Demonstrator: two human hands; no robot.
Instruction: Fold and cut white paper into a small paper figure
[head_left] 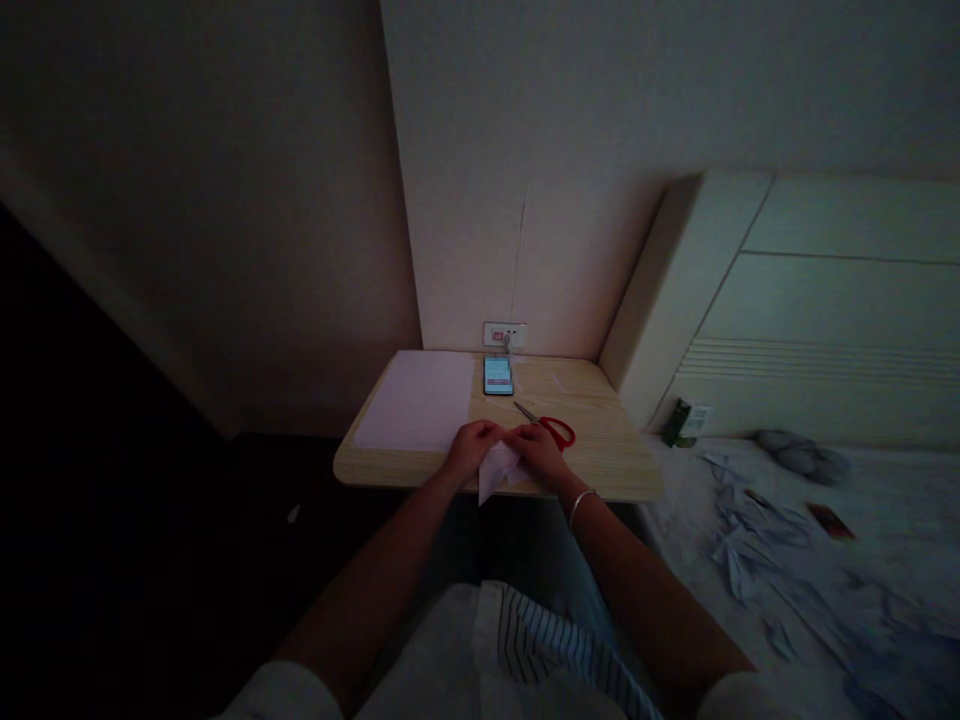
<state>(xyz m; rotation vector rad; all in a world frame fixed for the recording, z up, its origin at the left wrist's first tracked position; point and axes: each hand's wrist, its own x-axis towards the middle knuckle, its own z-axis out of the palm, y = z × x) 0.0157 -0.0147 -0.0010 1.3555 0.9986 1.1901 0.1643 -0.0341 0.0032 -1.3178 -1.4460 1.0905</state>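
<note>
A small piece of white paper (495,468) is held between my two hands over the front edge of the wooden table (600,440). My left hand (474,445) pinches it from the left, fingers closed. From the right, my right hand (536,450) grips the same paper, its fingertips close to those of the left. Scissors (556,431) with red handles lie just behind my right hand, blades pointing back and left. Beside my left hand, a large white sheet of paper (420,400) lies flat. The fingertips and the paper's upper folds are partly hidden.
A lit phone (498,375) lies at the table's back, below a wall socket (504,334) with a plug in it. Thin paper strips lie near it. At right is a bed (675,500) strewn with paper scraps (739,560), a grey bundle (802,457) and a green box (676,423).
</note>
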